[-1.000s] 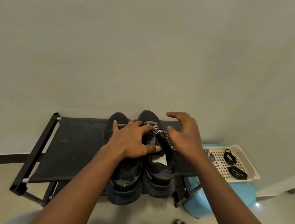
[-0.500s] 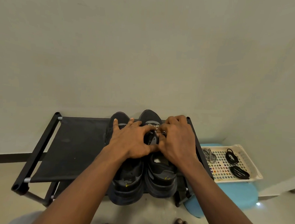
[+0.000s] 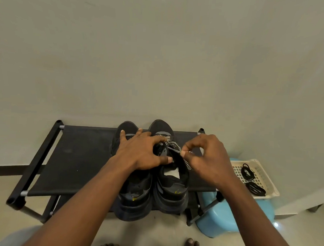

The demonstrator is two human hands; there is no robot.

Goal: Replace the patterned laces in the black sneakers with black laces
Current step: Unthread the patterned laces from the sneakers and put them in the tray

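Head view: two black chunky-soled sneakers (image 3: 170, 190) stand side by side toward the right end of the black fabric shoe rack (image 3: 78, 160). The left hand (image 3: 139, 153) lies spread across both, pressing down. The right hand (image 3: 208, 158) pinches the black-and-white patterned lace (image 3: 175, 148) between thumb and forefinger. Coiled black laces (image 3: 248, 171) lie in a cream perforated plastic tray (image 3: 271, 189) off the rack's right edge.

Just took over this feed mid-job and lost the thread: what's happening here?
A person is unlacing a pair of black sneakers standing on a black fabric rack. The left hand lies spread across both shoes, steadying them. The right hand pinches the patterned lace, which is partly loose on the right-hand shoe. The black laces lie coiled and untouched in a cream basket to the right.
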